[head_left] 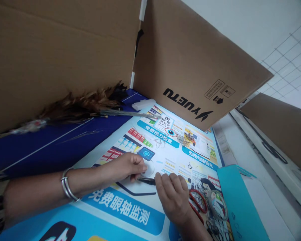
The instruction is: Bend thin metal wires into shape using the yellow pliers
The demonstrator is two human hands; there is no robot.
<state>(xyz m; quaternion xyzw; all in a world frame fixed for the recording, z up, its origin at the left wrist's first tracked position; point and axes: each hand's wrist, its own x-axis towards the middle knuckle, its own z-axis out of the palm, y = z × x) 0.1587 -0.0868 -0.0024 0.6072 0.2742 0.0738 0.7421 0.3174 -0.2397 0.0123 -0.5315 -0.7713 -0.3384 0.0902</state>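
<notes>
My left hand [134,167], with a metal bangle at its wrist, is closed in a pinch above the printed sheet. What its fingertips hold is too small to make out. A thin, pale round outline [149,168] shows beside those fingertips; I cannot tell whether it is a wire loop or part of the print. My right hand [172,195] is wrapped round a pair of pliers, whose dark tapered nose [146,181] points toward the left fingertips. The handles are hidden in my fist.
Brown feathers [90,102] and a bundle of thin wires [132,114] lie at the back left. Cardboard walls [180,63] stand behind. Red-handled loops [199,202], a roll of tape [217,205] and small wire pieces lie right, beside a turquoise box [240,204].
</notes>
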